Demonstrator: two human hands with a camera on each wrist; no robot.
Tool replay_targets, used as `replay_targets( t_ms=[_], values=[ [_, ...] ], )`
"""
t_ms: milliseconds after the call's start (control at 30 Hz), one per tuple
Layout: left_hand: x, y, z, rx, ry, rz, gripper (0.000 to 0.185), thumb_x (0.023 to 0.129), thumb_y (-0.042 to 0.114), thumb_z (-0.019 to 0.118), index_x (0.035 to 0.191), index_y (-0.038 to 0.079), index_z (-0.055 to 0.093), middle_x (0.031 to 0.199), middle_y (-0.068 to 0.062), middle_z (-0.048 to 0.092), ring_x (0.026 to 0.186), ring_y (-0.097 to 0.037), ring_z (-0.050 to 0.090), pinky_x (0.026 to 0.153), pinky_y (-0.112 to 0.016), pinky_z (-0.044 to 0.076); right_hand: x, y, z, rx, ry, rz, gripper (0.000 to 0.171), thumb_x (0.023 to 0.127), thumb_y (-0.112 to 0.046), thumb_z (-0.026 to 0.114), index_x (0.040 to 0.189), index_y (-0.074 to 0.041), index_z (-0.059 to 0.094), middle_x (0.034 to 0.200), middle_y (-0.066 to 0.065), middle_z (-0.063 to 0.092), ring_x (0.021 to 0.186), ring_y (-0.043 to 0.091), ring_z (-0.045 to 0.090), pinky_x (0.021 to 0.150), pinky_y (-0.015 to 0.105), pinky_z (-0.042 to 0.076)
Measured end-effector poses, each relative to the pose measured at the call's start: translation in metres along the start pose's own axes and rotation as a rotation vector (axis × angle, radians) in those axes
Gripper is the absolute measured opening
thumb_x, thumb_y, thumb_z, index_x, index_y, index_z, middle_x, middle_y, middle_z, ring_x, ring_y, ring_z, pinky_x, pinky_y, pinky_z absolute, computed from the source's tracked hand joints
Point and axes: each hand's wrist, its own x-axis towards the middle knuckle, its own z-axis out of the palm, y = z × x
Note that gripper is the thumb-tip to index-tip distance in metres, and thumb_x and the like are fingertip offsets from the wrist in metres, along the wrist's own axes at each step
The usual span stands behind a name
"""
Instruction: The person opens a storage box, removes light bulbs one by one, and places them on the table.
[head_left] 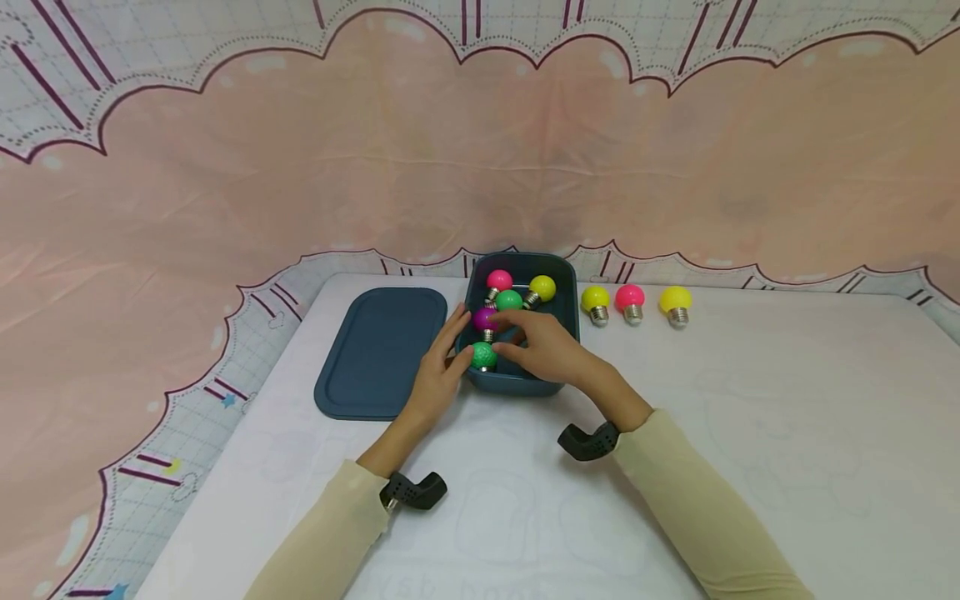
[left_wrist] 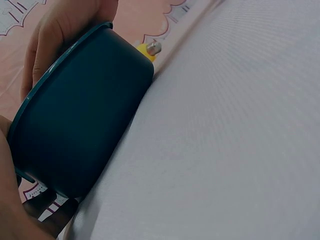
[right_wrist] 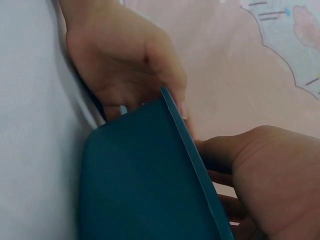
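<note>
At the worktop's (head_left: 750,433) centre the box (head_left: 558,321) is steadied by the left hand (head_left: 438,375), while the green bulb (head_left: 483,356) inside seems grasped by the right hand's (head_left: 543,346) fingers, so lifting it out towards two o'clock is judged next.

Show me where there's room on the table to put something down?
Free: the table right of the box, in front of the three bulbs, and the near strip between the sleeves. Crowded: inside the box, where both hands meet, and the lid beside it.
</note>
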Motion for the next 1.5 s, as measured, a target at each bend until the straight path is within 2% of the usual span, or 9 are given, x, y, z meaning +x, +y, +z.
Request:
replay_targets(
  t_ms=[233,467,567,767,967,1133,1233,1367,1500],
  values=[
    [-0.0004,0.0003,0.0009,-0.001,-0.004,-0.005,0.048,0.099,-0.001,0.045,0.145,-0.005,0.032,0.155,-0.02,0.02,0.142,-0.034,0.018,0.104,-0.057,0.03,-0.0002,-0.0018,0.0017,-0.016,-0.103,-0.017,0.042,0.094,-0.014,0.062,0.134,-0.004,0.054,0.128,0.012,0.059,0.1,0.023,0.061,0.083,0.032,0.051],
    [-0.0007,0.0012,0.0011,0.013,-0.004,-0.011,0.048,0.099,0.0,0.044,0.145,-0.007,0.031,0.155,-0.021,0.019,0.142,-0.034,0.017,0.102,-0.056,0.032,0.0011,-0.0017,0.0036,-0.025,-0.16,-0.039,0.041,0.096,-0.015,0.058,0.137,-0.011,0.053,0.123,0.005,0.059,0.093,0.018,0.055,0.079,0.029,0.048],
    [-0.001,0.0017,0.001,0.017,-0.002,-0.011,0.048,0.1,0.0,0.045,0.145,-0.006,0.032,0.155,-0.02,0.02,0.142,-0.034,0.017,0.102,-0.056,0.032,0.0016,-0.0006,0.0038,-0.026,-0.192,-0.044,0.04,0.098,-0.014,0.056,0.137,-0.012,0.053,0.123,0.005,0.058,0.094,0.018,0.055,0.082,0.03,0.048],
    [-0.0012,0.0013,0.001,0.018,0.003,-0.005,0.048,0.099,0.0,0.045,0.145,-0.006,0.033,0.155,-0.021,0.021,0.142,-0.033,0.018,0.103,-0.056,0.032,0.0025,0.0007,0.0031,-0.022,-0.248,-0.057,0.039,0.1,-0.007,0.048,0.138,-0.009,0.051,0.136,0.009,0.051,0.121,0.025,0.049,0.101,0.041,0.04],
    [-0.0009,0.0006,0.0013,0.028,0.005,0.004,0.047,0.1,0.002,0.045,0.145,-0.005,0.033,0.154,-0.02,0.021,0.142,-0.032,0.019,0.103,-0.054,0.033,0.0033,-0.0005,0.0015,-0.03,-0.281,-0.051,0.039,0.1,-0.007,0.046,0.138,-0.008,0.053,0.143,0.011,0.045,0.131,0.029,0.041,0.105,0.045,0.034],
    [-0.0011,0.001,0.0009,0.029,0.005,0.007,0.048,0.1,0.002,0.045,0.145,-0.005,0.033,0.154,-0.021,0.021,0.142,-0.033,0.019,0.103,-0.056,0.032,0.0037,-0.0007,0.0016,-0.026,-0.251,-0.023,0.037,0.098,-0.008,0.052,0.134,-0.01,0.056,0.138,0.009,0.05,0.124,0.027,0.048,0.101,0.044,0.04],
    [-0.001,0.0009,0.0007,0.032,0.005,0.005,0.048,0.1,0.001,0.045,0.145,-0.006,0.033,0.154,-0.021,0.021,0.141,-0.033,0.019,0.102,-0.056,0.032,0.0041,-0.0005,0.0026,-0.02,-0.201,-0.005,0.035,0.094,-0.009,0.061,0.129,-0.013,0.06,0.128,0.006,0.057,0.107,0.022,0.055,0.092,0.038,0.046],
    [-0.001,0.0012,0.0006,0.03,0.006,0.003,0.048,0.099,0.001,0.045,0.145,-0.007,0.033,0.155,-0.02,0.021,0.142,-0.033,0.019,0.102,-0.056,0.032,0.0044,0.0,0.0031,-0.015,-0.152,-0.001,0.035,0.088,-0.008,0.069,0.122,-0.014,0.064,0.118,0.004,0.062,0.088,0.02,0.058,0.082,0.031,0.05],
    [-0.0011,0.0008,0.0007,0.023,0.008,0.003,0.048,0.099,0.0,0.046,0.145,-0.007,0.033,0.154,-0.021,0.021,0.141,-0.035,0.018,0.102,-0.057,0.031,0.0047,0.0,0.0037,-0.032,-0.103,-0.015,0.033,0.085,-0.008,0.073,0.116,-0.013,0.066,0.112,0.005,0.064,0.089,0.022,0.058,0.08,0.031,0.051]
  ],
)
